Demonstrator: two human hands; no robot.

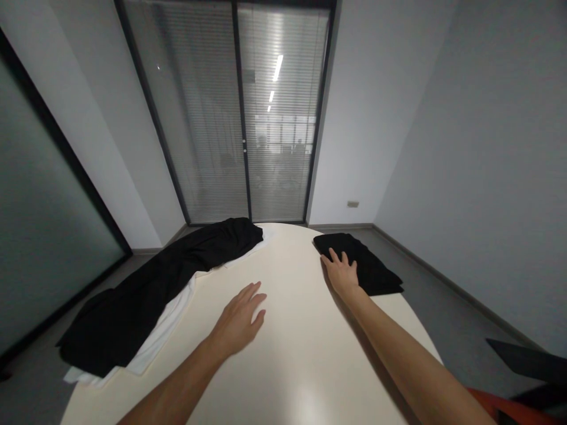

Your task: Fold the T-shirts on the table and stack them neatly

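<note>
My right hand (342,275) rests with spread fingers on the near-left edge of a folded black garment (367,265), which lies at the table's right side. Over the middle of the table is my left hand (239,319), fingers stretched out and holding nothing. To its left, a long black garment (159,283) lies in loose folds along the table's left edge. White cloth (166,327) sticks out from beneath that black garment. What kind of clothing each piece is, I cannot tell.
The cream table (296,354) has a rounded far edge. Beyond it stand glass doors with blinds (212,136). A glass panel (39,195) is on the left. At the lower right are a dark flat object (527,360) and something red (491,404).
</note>
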